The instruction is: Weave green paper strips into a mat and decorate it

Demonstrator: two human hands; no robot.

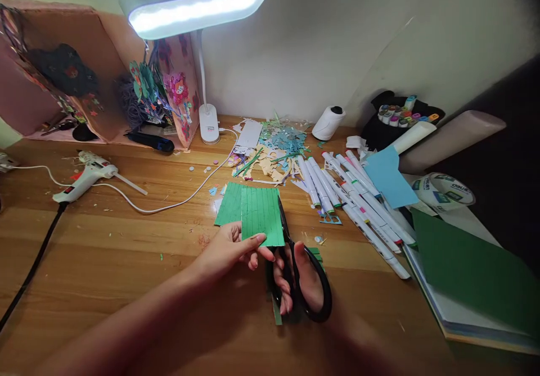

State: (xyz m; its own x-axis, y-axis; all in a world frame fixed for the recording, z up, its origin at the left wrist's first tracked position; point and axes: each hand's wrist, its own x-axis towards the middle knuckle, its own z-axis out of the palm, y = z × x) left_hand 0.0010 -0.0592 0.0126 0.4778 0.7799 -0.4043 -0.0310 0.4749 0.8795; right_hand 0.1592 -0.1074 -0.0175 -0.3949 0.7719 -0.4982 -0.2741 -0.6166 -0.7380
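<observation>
My left hand [231,250] pinches the near edge of a green paper sheet [257,213] ruled with parallel lines, held just above the wooden desk [126,241]. My right hand [301,283] has its fingers through the black handles of a pair of scissors [295,269]. The blades run up along the right edge of the green paper. A narrow green strip [277,312] lies under the scissors' handles.
Several white markers [354,196] lie to the right, beside blue paper [388,176] and a dark green sheet [476,269] on a paper stack. Paper scraps [274,151] lie behind. A glue gun [86,175] and its cords cross the left. A desk lamp [194,5] hangs overhead.
</observation>
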